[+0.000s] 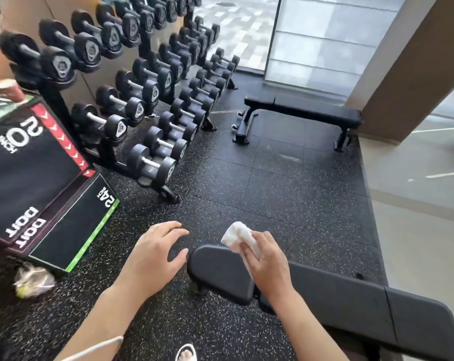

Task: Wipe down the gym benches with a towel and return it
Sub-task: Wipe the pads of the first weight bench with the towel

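At the rounded end of the near bench (220, 272), pressed a white towel (237, 234) onto the black pad with the right hand (269, 264), fingers curled over the bunched cloth and gripping it, with a crumpled corner left poking out past the fingertips and over the bench's far edge. Held the left hand (153, 256) just left of that same bench end, apart from the pad, fingers spread and loosely bent, grasping nothing, thumb turned toward the bench.

Looked down along the near bench, with its long pad running off to the lower right and a seam across it. Stood on speckled black rubber flooring (272, 183) all round the near bench, with one sandalled foot (186, 354) showing close beside it at the bottom edge.

Saw a second flat bench (312, 110) well beyond the near bench, set crosswise against a frosted window, next to a tan pillar (408, 74). Saw a tiered dumbbell rack (132, 105) beyond and to the left of the near bench, loaded with black dumbbells. Noted a black plyo box (38, 178) farther left of the near bench, printed with 20 and 24, with a crumpled plastic bag (33, 281) on the floor at its near corner and a reddish cup (9, 89) on top, blurred.
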Available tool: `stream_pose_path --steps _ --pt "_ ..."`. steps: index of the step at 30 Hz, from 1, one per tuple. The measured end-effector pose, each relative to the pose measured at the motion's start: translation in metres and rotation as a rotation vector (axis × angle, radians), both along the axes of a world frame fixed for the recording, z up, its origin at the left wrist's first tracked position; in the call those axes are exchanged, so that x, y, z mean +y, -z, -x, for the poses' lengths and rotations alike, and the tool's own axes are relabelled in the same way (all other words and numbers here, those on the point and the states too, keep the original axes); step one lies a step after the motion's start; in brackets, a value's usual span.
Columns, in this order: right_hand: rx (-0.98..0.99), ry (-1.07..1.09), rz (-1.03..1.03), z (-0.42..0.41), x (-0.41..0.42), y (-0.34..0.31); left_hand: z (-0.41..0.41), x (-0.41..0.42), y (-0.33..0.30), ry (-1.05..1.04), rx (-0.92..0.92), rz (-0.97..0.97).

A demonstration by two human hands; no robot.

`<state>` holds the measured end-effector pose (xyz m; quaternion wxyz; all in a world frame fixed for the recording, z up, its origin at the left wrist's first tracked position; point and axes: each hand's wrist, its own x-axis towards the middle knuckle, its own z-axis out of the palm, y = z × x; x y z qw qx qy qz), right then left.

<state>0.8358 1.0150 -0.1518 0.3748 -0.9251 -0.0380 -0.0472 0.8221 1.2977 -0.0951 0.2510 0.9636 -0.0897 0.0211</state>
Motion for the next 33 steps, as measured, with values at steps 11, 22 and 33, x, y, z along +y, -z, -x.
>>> stream_pose_path --steps 11,22,33 --pt "0.111 -0.005 0.101 -0.042 0.033 0.058 -0.091 0.045 0.086 0.18 0.103 -0.143" --pt "0.199 -0.047 0.077 -0.099 0.039 0.249 -0.107 0.036 0.283 0.007 0.248 -0.062" --pt "0.188 -0.032 0.072 -0.118 0.06 0.4 -0.113 0.03 0.458 -0.074 0.32 0.04"
